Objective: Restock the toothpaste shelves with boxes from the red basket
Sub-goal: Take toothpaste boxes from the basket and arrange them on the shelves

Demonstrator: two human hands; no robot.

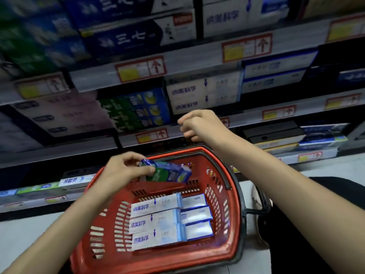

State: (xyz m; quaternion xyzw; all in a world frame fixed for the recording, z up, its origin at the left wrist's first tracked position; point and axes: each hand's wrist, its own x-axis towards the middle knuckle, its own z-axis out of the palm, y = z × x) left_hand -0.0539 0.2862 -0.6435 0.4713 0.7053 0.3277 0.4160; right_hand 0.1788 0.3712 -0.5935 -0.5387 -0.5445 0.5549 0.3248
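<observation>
A red basket (234, 196) stands on the floor in front of the shelves. Inside it lie several white and blue toothpaste boxes (156, 221) in two rows. My left hand (124, 169) grips a blue and green toothpaste box (169, 172) above the basket's far rim. My right hand (197, 123) hovers higher, in front of the shelf edge, fingers loosely curled and holding nothing. Matching blue and green boxes (136, 109) are stacked on the shelf just left of my right hand, with white boxes (201, 91) beside them.
Shelves of toothpaste boxes fill the upper view, with red and yellow price tags (141, 69) along their edges. A low shelf holds flat boxes at left (73, 181) and right (320, 137). The basket's black handle (235, 180) lies along the right rim. A dark clothed knee (316, 204) is at right.
</observation>
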